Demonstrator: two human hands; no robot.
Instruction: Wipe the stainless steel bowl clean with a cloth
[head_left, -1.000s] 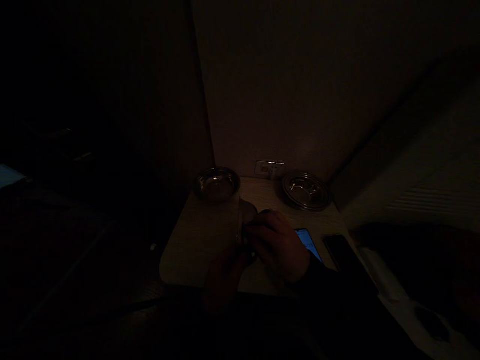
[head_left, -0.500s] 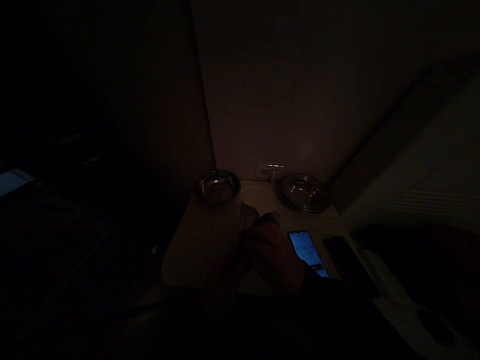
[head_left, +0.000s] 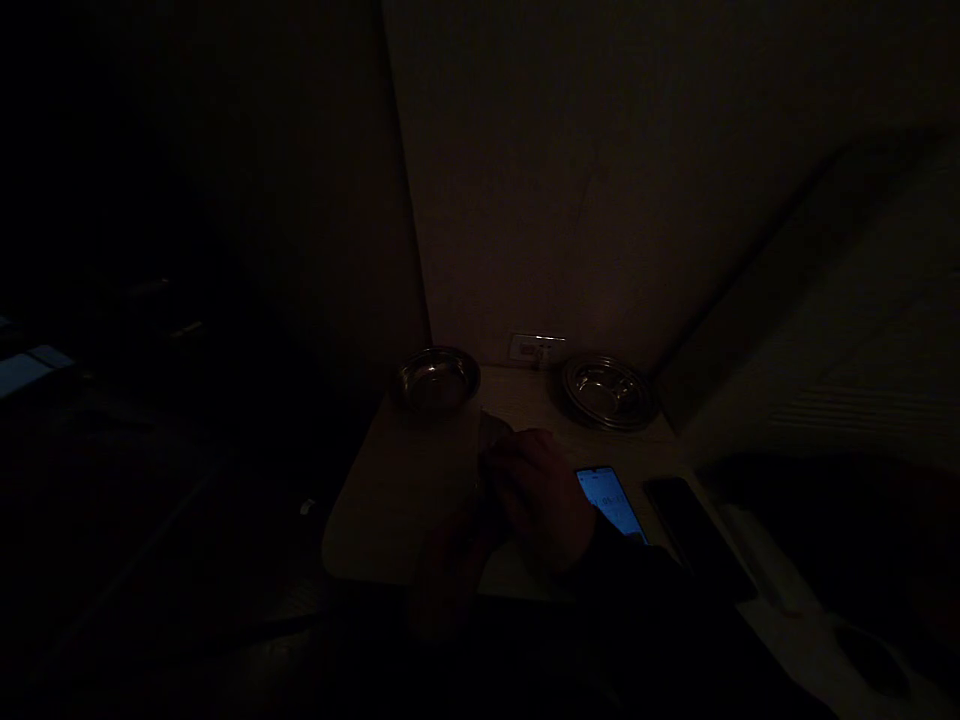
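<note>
The scene is very dark. My right hand (head_left: 544, 500) is closed, its fingers bent down over something dark between my hands. Lower and to the left, my left hand (head_left: 450, 560) is in deep shadow, its fingers curled near the same spot. What they hold cannot be made out. Just beyond my fingers, a dull, round-topped thing (head_left: 493, 428) shows in part; its lower end is hidden by my hands. A lit phone (head_left: 609, 500) lies to the right of my right hand, partly behind my sleeve.
On the small table (head_left: 375, 500), a shiny metal bowl (head_left: 437, 382) stands at back left, and stacked metal dishes (head_left: 607, 392) at back right. A dark flat phone-like thing (head_left: 697, 530) lies at the right edge. A wall socket (head_left: 537, 348) is behind.
My right hand has shifted slightly, staying close to my left. A greyish-blue piece seen above its fingers half a second ago is now out of sight. More of the lit phone shows than one second ago.
</note>
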